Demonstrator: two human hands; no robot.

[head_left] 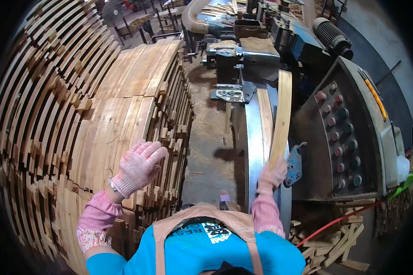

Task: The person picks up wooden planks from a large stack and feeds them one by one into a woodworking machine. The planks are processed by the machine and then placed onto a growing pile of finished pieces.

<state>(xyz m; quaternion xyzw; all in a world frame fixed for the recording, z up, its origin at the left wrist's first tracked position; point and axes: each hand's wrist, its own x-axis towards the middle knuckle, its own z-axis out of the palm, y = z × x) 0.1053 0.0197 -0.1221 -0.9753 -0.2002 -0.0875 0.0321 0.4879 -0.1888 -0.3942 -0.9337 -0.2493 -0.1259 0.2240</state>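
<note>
My right hand (pixel 271 174), in a pale glove, is closed around the near end of a long wooden board (pixel 282 114). The board runs away from me along the metal machine bed (pixel 256 142), its far end at the machine's dark housing. Beside it on the left, a second wooden strip (pixel 265 110) lies on the bed. My left hand (pixel 140 167), in a pinkish knit glove, is held over the near part of a stack of boards (pixel 119 119). Its fingers are loosely bent with nothing visible in them; its palm is partly hidden.
A control panel (pixel 342 133) with red and green buttons stands to the right. Higher stacked boards (pixel 46 91) rise at the left. A motor (pixel 332 37) sits on the machine at the back. Scrap wood (pixel 337 245) lies low right, near a red hose (pixel 335 222).
</note>
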